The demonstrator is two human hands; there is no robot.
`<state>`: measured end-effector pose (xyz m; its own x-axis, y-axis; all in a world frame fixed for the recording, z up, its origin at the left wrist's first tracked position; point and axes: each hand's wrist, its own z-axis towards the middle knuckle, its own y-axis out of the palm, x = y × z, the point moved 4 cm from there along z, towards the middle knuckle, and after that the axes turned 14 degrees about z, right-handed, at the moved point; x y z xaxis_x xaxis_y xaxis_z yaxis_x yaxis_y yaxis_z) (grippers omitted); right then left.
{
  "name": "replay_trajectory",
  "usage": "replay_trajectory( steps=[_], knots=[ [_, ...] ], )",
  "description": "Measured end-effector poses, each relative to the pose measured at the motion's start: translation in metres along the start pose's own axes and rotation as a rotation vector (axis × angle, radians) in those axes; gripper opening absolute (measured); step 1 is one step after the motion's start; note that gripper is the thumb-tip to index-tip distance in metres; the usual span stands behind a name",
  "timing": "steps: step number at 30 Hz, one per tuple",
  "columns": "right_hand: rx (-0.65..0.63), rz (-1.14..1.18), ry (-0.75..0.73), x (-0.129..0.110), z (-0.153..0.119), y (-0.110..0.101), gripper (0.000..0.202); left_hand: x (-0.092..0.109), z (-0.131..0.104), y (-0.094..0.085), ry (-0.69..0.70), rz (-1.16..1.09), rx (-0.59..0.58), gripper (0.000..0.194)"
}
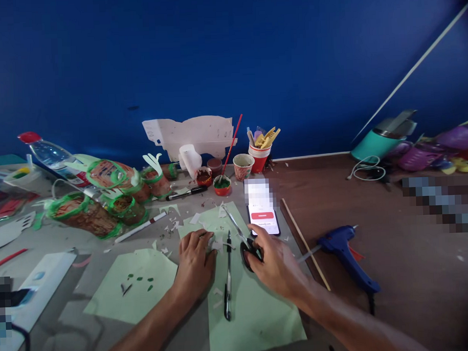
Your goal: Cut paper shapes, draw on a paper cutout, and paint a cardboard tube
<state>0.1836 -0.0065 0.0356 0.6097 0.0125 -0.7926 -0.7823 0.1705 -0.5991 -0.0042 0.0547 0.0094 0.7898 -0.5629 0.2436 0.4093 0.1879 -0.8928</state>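
Observation:
My right hand (275,261) has its thumb and fingers in the black handles of a pair of scissors (238,224), whose blades are parted and point away from me. Close by on the left, my left hand (194,256) pinches a small pale piece of paper (217,244) between thumb and fingertips. Beneath both hands lies a light green sheet of paper (258,318), with a black-and-clear pen (228,283) on it. Another green sheet (134,281) with dark green dabs of paint lies to the left. Beyond the scissors rests a lit phone (263,215).
A blue glue gun (344,251) and a thin wooden stick (305,244) lie at right. Painted jars (85,214) and a plastic bottle (52,156) crowd the left. Behind stand a paint pot with a brush (222,186) and a red cup of tools (260,158). Paper scraps litter the table.

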Motion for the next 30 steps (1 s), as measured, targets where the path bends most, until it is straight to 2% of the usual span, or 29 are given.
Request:
replay_trajectory(
  steps=[5,16,20,25,30],
  knots=[
    [0.020,-0.034,-0.044,-0.0030,-0.0007,-0.0006,0.051,0.0023,-0.0009,0.0013,0.063,0.085,-0.020,0.040],
    [0.013,-0.066,-0.103,-0.0008,0.0000,0.0028,0.049,0.0013,0.0006,0.0003,0.028,0.106,-0.028,0.040],
    [0.004,-0.088,-0.113,-0.0011,0.0005,0.0032,0.049,0.0007,0.0010,-0.0036,0.037,0.197,0.004,0.033],
    [-0.010,-0.170,-0.102,-0.0013,-0.0003,0.0025,0.049,-0.0012,0.0032,-0.0058,0.015,0.237,-0.038,0.013],
    [-0.075,-0.283,-0.112,-0.0094,-0.0013,-0.0013,0.030,-0.0024,0.0041,-0.0053,-0.002,0.234,-0.043,0.014]
  ],
)
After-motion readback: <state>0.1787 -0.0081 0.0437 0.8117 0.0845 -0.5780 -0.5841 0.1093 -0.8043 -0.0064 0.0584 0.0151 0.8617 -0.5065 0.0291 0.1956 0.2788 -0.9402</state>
